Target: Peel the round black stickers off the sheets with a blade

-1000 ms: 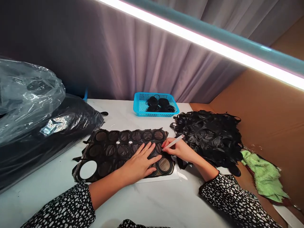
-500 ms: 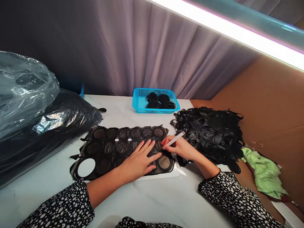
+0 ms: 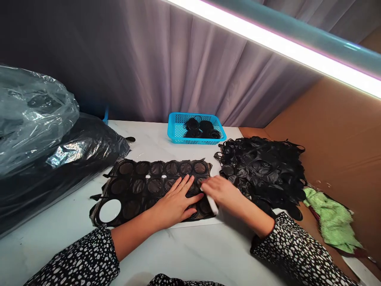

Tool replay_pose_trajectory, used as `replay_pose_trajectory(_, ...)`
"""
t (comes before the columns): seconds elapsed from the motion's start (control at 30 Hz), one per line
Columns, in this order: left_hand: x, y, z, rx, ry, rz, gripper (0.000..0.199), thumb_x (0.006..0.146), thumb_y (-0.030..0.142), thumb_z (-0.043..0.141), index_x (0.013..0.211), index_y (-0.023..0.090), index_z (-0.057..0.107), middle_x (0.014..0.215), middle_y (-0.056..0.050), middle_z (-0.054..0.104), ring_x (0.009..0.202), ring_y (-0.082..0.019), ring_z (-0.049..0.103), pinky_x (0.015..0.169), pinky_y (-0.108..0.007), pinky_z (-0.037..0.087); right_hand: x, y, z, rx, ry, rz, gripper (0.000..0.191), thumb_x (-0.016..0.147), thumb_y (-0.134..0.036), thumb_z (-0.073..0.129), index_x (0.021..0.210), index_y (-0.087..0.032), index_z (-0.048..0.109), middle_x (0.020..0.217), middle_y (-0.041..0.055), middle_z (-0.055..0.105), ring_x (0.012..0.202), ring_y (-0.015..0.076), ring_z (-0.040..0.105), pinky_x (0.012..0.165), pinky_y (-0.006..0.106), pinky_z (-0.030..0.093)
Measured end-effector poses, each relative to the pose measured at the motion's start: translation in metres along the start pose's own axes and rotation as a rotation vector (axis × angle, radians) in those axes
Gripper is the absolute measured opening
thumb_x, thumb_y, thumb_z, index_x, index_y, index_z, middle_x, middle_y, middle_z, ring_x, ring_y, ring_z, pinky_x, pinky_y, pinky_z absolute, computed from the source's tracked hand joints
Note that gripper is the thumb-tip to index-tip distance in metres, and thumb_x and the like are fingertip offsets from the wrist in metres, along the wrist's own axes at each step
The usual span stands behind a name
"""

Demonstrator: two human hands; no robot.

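Observation:
A black sheet (image 3: pixel 131 196) with rows of round shapes lies flat on the white table; one round at its lower left is an open hole showing white. My left hand (image 3: pixel 175 200) rests palm down on the sheet's middle right, fingers spread. At the sheet's right edge my right hand (image 3: pixel 222 190) is closed round a white pen-like tool (image 3: pixel 212 204), whose lower end points toward me. The tool's other end is hidden under the fingers.
Behind the sheet stands a blue basket (image 3: pixel 196 140) holding black rings. A heap of black scraps (image 3: pixel 268 171) lies to the right, near a green cloth (image 3: pixel 333 218). Plastic bags (image 3: pixel 86 143) fill the left side. A bright lamp (image 3: pixel 268 35) crosses above.
My right hand has turned over, palm down, and the white tool has swung from pointing up and right to pointing down toward me. The left hand stays on the sheet.

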State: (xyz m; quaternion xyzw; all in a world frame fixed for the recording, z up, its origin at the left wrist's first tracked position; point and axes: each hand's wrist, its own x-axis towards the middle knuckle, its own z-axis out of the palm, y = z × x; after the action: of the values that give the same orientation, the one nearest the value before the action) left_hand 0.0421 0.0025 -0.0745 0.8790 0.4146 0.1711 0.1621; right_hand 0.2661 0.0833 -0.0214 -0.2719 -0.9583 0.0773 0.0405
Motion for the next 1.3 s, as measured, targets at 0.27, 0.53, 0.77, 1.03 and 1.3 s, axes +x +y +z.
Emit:
replay_pose_trajectory(0.27,0.009,0.001,-0.005,0.048,0.002,-0.043,0.054,0.088,0.041,0.067,0.137,0.028,0.05,0.154,-0.015,0.031,0.142,-0.037,0.027,0.113,-0.057,0.025,0.03,0.065,-0.002,0.427,0.362,0.449,0.02,0.093,-0.031,0.05,0.077,-0.021,0.055,0.086,0.0054,0.069,0.073,0.0192,0.059,0.067,0.028,0.04)
replay_pose_trajectory(0.53,0.021,-0.001,0.001,0.055,0.026,-0.054,0.059,0.087,0.049,0.065,0.138,0.023,0.048,0.151,-0.015,0.038,0.142,-0.034,0.029,0.115,-0.056,0.021,0.039,0.043,0.012,0.839,0.065,0.366,0.017,0.087,-0.034,0.057,0.08,-0.018,0.058,0.095,0.0065,0.071,0.08,0.0175,0.06,0.07,0.029,0.044)
replay_pose_trajectory(0.77,0.019,-0.003,0.005,0.021,0.039,-0.048,0.055,0.089,0.048,0.062,0.139,0.027,0.048,0.154,-0.012,0.033,0.144,-0.034,0.025,0.115,-0.057,0.02,0.041,0.047,0.013,0.841,0.03,0.357,0.02,0.085,-0.036,0.06,0.077,-0.017,0.058,0.092,0.0053,0.069,0.075,0.0155,0.056,0.067,0.028,0.043)
replay_pose_trajectory(1.03,0.019,-0.001,0.003,0.024,0.016,-0.053,0.057,0.088,0.045,0.065,0.139,0.027,0.047,0.155,-0.014,0.03,0.145,-0.034,0.023,0.115,-0.057,0.019,0.039,0.039,0.01,0.669,0.048,0.246,0.018,0.089,-0.029,0.057,0.074,-0.019,0.055,0.097,0.007,0.066,0.084,0.0184,0.059,0.073,0.03,0.045)
replay_pose_trajectory(1.3,0.021,-0.002,0.002,0.025,0.024,-0.047,0.055,0.084,0.044,0.07,0.134,0.027,0.052,0.156,-0.015,0.026,0.143,-0.037,0.025,0.115,-0.058,0.019,0.033,0.053,0.002,0.007,0.259,0.3,0.016,0.094,-0.019,0.043,0.092,-0.018,0.058,0.089,0.0124,0.066,0.084,0.0245,0.058,0.078,0.034,0.042)
